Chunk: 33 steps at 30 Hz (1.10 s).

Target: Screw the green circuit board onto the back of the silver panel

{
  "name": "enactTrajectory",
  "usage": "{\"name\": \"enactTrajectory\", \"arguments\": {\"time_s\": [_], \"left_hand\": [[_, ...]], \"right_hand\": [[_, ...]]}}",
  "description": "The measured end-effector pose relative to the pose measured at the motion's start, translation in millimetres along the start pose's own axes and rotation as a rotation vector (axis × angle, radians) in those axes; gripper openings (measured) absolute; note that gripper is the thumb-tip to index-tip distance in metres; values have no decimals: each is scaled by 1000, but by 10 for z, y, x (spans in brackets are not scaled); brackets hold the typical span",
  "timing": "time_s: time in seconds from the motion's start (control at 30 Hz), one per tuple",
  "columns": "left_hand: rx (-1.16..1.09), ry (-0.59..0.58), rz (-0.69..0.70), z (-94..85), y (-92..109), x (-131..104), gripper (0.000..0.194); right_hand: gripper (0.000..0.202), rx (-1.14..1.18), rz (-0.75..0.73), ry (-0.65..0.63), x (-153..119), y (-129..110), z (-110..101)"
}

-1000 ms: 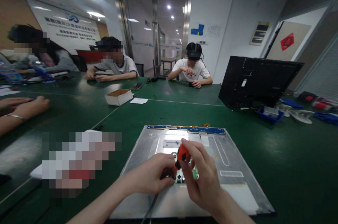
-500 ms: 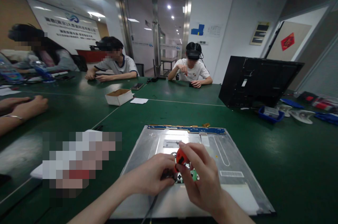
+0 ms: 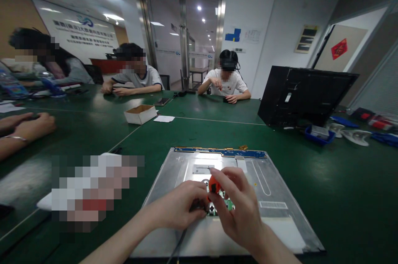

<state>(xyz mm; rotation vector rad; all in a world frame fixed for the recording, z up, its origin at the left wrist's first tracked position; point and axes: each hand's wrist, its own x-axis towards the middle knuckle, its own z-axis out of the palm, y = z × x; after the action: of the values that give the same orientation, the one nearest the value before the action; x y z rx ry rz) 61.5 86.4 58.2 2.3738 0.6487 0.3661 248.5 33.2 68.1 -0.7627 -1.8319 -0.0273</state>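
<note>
Over the middle of a silver LCD panel (image 3: 273,189), my right hand (image 3: 245,210) pinches the orange-and-black handle of a screwdriver (image 3: 214,184); its tip is hidden. Close to it, on the left, my left hand (image 3: 183,206) is closed at the edge of a green circuit board (image 3: 230,205). Something dark sits between its fingers, too covered to name. A black cable (image 3: 178,247) comes out below my left hand and runs to the panel's near edge. Along the panel's far edge lies a blue circuit strip (image 3: 222,153).
A black monitor housing (image 3: 304,94) stands at right, beside a blue tray (image 3: 319,134). A white box (image 3: 140,114) lies beyond the panel. At left are a co-worker's hands (image 3: 34,128) and a blurred-out white object (image 3: 45,202). Other people sit across the green table (image 3: 199,131).
The orange handle has turned slightly in my right hand's fingers. My left hand stays nearly still, and the panel has not moved.
</note>
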Motion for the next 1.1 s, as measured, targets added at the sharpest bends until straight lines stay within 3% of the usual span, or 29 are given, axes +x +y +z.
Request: {"name": "enactTrajectory", "arguments": {"time_s": [0.17, 0.47, 0.73, 0.93, 1.1], "left_hand": [[-4, -5, -33, 1, 11, 1, 15], [33, 1, 1, -19, 10, 1, 8], [18, 13, -38, 17, 13, -10, 11], [-4, -20, -37, -9, -12, -2, 7], [22, -25, -73, -14, 15, 2, 7]], "right_hand": [[52, 75, -26, -37, -11, 11, -25], [33, 31, -34, 68, 8, 14, 13], [51, 59, -19, -59, -17, 26, -3], [43, 15, -7, 72, -11, 46, 38], [43, -21, 29, 23, 3, 37, 22]]}}
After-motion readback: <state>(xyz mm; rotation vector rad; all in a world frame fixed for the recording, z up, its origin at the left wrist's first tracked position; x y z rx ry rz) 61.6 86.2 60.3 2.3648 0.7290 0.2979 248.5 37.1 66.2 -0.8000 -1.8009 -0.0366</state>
